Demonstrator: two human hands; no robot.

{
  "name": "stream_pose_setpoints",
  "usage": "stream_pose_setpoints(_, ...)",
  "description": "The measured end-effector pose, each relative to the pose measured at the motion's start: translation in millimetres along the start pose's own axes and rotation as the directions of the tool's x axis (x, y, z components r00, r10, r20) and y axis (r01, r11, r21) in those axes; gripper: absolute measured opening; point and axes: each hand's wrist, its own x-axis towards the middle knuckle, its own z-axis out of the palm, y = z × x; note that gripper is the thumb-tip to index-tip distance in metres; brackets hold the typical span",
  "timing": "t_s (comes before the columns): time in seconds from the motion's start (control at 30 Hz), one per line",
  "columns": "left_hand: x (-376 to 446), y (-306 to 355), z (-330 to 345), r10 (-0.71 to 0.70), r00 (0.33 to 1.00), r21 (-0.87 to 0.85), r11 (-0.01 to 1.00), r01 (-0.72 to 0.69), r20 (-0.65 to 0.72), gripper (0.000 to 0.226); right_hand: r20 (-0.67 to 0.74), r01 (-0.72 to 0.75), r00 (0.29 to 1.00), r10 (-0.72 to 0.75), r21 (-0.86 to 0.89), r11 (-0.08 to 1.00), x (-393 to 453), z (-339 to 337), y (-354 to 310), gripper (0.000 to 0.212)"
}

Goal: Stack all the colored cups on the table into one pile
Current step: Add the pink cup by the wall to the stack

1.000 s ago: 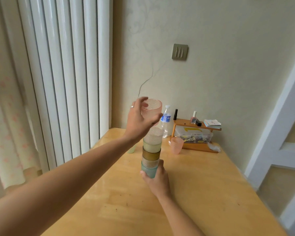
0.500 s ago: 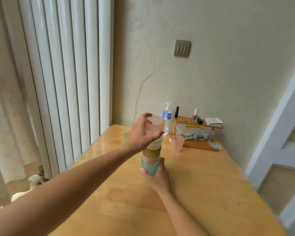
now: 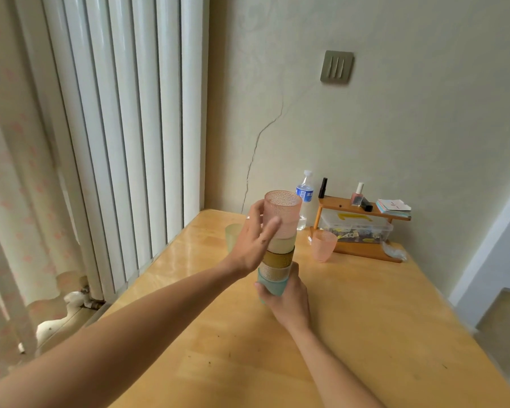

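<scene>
Five cups are sitting nested in the pile [image 3: 277,254], which is standing on the desk [image 3: 365,319] with the right hand [image 3: 289,298] clamping its grip round the teal base. The left hand [image 3: 253,248] is spreading its fingers beside the pile, barely touching the frosted pink top cup [image 3: 281,213]. Seating that cup squarely means pressing straight down while steadying the base. Behind the pile, a pink cup [image 3: 324,245] and a pale green cup [image 3: 233,237] are waiting, translucent and dimpled
</scene>
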Motion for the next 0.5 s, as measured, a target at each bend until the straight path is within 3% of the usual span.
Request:
stream_pose_setpoints(0.1, 9, -30, -3, -0.057, 0.985, 0.003, 0.998, 0.058, -0.160, 0.056, -0.019, 0.017, 1.000, -0.017, 0.006, 1.000, -1, 3, 5, 0.087)
stream_pose_setpoints(0.2, 24, -59, -6, -0.108, 0.954, 0.218, 0.961, 0.172, -0.279, 0.046, -0.020, 0.003, 1.000, -0.003, 0.010, 1.000, -2, 3, 5, 0.089)
stream_pose_setpoints(0.3, 40, -89, -9, -0.205, 0.951, 0.418, 0.862, 0.287, -0.230, 0.064, -0.031, 0.012, 0.999, -0.012, 0.009, 1.000, -2, 4, 6, 0.089)
stream_pose_setpoints(0.5, 65, -130, -15, -0.398, 0.912, 0.444, 0.802, 0.400, -0.101, 0.092, -0.043, 0.022, 0.999, -0.021, 0.036, 0.999, 4, 7, 13, 0.081)
